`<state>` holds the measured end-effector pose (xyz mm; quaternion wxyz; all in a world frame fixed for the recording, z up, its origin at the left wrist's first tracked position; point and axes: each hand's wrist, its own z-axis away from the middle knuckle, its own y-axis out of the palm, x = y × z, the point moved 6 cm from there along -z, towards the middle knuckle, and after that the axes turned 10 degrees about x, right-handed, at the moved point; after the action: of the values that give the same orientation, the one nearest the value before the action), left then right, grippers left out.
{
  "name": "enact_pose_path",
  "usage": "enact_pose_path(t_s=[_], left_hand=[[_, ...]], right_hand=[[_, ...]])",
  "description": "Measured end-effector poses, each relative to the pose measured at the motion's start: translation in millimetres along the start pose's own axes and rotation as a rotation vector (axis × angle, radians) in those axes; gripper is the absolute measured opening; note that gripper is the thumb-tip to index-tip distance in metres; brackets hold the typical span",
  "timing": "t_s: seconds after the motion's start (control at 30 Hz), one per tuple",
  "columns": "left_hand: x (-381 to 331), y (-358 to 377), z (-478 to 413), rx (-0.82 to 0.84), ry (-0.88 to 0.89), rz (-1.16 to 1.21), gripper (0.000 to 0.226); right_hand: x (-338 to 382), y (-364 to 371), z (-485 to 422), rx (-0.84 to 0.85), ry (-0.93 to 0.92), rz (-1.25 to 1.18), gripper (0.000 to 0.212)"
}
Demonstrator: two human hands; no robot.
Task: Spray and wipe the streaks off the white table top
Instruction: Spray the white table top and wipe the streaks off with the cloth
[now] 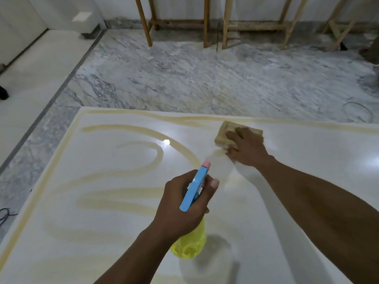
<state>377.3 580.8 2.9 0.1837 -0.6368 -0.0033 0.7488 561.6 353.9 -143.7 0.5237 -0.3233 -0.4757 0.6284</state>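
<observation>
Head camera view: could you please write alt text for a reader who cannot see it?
A person's left hand holds a spray bottle with a blue head and yellow body, aimed toward the right hand, which presses a tan sponge on a white table top. Yellowish streaks loop across the table top.

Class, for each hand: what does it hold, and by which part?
Left hand grips the yellow spray bottle by its blue trigger head. Right hand holds nothing; it presses flat on the tan rectangular sponge.
</observation>
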Motion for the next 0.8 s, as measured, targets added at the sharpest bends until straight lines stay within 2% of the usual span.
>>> enact_pose_path(t_s=[0.07,0.2,0.37,0.6,0.8], left_hand=[[5,-1,-4,-0.009,-0.016,-0.005,0.036],[14,-5,-6,-0.039,-0.038,-0.006,0.033],[20,-5,8,-0.017,-0.052,-0.036,0.04],[19,-7,57,0.001,-0.034,-0.066,0.039],[16,-15,140,0.032,0.05,-0.107,0.025]], right_hand=[[2,19,2,0.021,-0.057,0.016,0.068],[6,34,1,0.04,-0.026,-0.045,0.07],[19,43,27,-0.009,-0.033,-0.171,0.069],[70,86,121,0.025,-0.034,-0.253,0.053],[131,122,227,-0.012,0.006,-0.278,0.064]])
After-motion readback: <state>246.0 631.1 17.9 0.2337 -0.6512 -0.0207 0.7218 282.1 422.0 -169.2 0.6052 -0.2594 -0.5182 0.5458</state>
